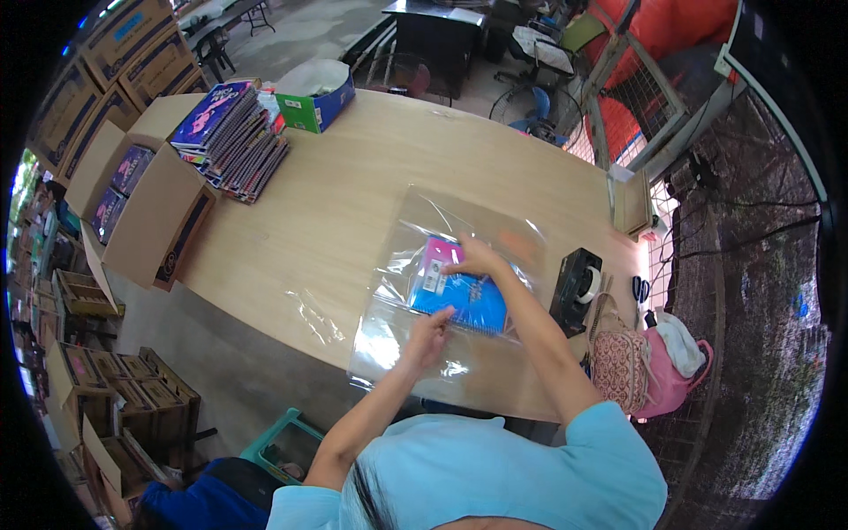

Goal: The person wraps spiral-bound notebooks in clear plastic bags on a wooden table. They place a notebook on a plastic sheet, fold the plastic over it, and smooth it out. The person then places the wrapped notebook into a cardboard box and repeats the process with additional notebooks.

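Observation:
A blue spiral notebook (475, 306) with a pink part and a white label lies on clear plastic sheets (389, 300) in front of me. My left hand (428, 337) is at its near edge, fingers curled and the tip touching the spiral side. From the right, my right hand (477, 258) reaches over the far part of the notebook. Its thumb and fingers are spread, resting on the cover and far edge. Whether a plastic layer runs between hands and cover, I cannot tell.
A black tape dispenser (576, 284), scissors (640, 288) and bags (618, 367) are at the right. Stacked spiral notebooks (231, 141), a blue-green box (316, 97) and an open carton (146, 203) stand far left. A person in blue (208, 495) is low left.

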The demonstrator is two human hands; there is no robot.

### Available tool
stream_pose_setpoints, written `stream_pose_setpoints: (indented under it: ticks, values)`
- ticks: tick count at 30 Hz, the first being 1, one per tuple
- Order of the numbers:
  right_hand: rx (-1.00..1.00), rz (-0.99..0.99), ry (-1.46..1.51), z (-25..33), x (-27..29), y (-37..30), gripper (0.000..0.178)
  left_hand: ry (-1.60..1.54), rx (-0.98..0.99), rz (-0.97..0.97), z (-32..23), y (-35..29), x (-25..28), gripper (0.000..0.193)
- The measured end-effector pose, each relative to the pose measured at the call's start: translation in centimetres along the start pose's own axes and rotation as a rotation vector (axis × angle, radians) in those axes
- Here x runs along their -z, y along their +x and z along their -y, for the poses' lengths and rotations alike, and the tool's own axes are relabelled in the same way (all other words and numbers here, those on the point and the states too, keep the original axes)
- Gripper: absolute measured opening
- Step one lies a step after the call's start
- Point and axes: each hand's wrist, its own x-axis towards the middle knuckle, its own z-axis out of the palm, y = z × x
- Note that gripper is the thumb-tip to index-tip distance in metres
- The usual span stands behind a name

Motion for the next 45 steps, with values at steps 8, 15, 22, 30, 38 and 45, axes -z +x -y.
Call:
stream_pose_setpoints:
  ticks: [8, 15, 22, 30, 38, 45]
  values:
    - [-0.165, -0.545, 1.056, -3.2, -5.1, -15.5, 0.101, 0.81, -0.89, 0.08, -2.0, -8.8, -5.1, 0.121]
    - [0.011, -0.802, 0.719, -0.7, -6.9, -19.4, 0.109, 1.255, -1.077, -0.1, -1.7, -8.2, -1.6, 0.115]
    - [0.491, -0.126, -0.291, 7.0, 14.2, -25.5, 0.044, 1.146, -1.406, 0.241, -5.7, -7.8, 0.2, 0.075]
    - [0.811, -0.136, -0.361, 6.8, 14.8, -21.3, 0.035, 1.453, -1.47, 0.276, -11.0, -9.3, 0.6, 0.062]
    - [0.479, -0.313, -0.703, 7.6, 15.7, -22.5, 0.026, 1.65, -1.321, 0.311, -10.2, -10.2, -0.3, 0.066]
    - [0.636, 0.031, -0.593, 6.1, 15.9, -21.7, 0.018, 1.944, -1.091, 0.615, -13.4, -9.2, -2.3, 0.075]
